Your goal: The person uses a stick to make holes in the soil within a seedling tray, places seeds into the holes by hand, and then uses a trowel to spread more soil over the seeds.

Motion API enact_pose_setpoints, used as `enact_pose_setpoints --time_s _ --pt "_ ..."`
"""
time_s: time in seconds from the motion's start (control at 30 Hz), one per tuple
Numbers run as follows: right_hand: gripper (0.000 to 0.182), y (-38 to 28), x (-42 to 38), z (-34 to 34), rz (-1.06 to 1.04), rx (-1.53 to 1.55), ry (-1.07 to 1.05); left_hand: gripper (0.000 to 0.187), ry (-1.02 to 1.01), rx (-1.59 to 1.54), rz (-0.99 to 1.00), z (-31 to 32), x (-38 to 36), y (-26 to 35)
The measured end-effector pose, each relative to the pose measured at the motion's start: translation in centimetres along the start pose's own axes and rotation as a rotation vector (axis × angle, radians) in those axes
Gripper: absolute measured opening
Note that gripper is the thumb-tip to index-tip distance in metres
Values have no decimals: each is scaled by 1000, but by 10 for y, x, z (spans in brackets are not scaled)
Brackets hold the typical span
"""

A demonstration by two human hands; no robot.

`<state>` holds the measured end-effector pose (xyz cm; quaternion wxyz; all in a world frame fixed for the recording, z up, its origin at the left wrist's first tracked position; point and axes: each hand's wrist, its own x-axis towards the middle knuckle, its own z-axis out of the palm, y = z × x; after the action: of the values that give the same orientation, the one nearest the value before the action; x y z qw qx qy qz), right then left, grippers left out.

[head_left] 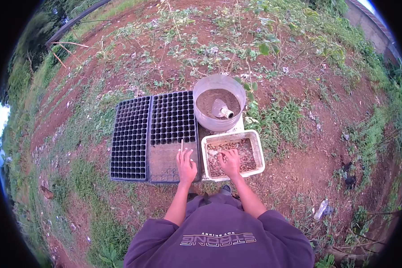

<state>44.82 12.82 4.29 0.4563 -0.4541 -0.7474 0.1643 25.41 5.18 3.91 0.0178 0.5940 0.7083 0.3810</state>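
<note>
My left hand is over the soil-covered near part of the right-hand black seedling tray. A thin pale stick points up from its closed fingers. My right hand reaches into a white plastic basket, its fingers bent down at the small brown and pinkish seed-like pieces inside. Whatever those fingertips pinch is too small to make out. Far rows of that tray show dark hollow cells, while brown soil covers the near ones, with cell outlines showing along the near edge.
Another black seedling tray with hollow cells lies against the left side. Behind the basket stands a clear round tub of soil, with a cut bottle-neck scoop in it. Weeds surround the trays; a plastic bottle lies at right.
</note>
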Motion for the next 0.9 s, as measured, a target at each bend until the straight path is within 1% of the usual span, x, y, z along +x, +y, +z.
enact_pose_setpoints --time_s 0.03,0.1,0.27,0.33,0.43,0.5,0.57,0.6,0.73,0.9 --pt "16 -7 -1 5 -17 8 27 48 -7 9 -25 -7 -3 -5" --pt "16 -20 1 14 1 45 -25 49 -7 -1 -8 -20 -7 -17" --pt "15 -48 -2 40 3 53 -13 49 7 24 -38 -49 -14 -54" --pt "14 -56 -4 49 -5 45 -2 49 56 75 -102 -56 -16 -64" --pt "13 -65 -13 63 3 34 -9 49 60 128 -148 -64 -17 -81" --pt "12 -70 -16 71 7 12 -30 50 57 135 -149 -70 -16 -91" --pt "13 -78 -20 81 44 92 -40 51 53 145 -151 -76 -15 -101" --pt "14 -83 -20 85 78 94 -67 51 47 153 -144 -78 -14 -107" --pt "15 -100 -21 110 121 140 -61 51 19 168 -125 -87 -10 -130" --pt "15 -117 -17 138 123 169 -95 51 -27 179 -113 -97 -3 -155"
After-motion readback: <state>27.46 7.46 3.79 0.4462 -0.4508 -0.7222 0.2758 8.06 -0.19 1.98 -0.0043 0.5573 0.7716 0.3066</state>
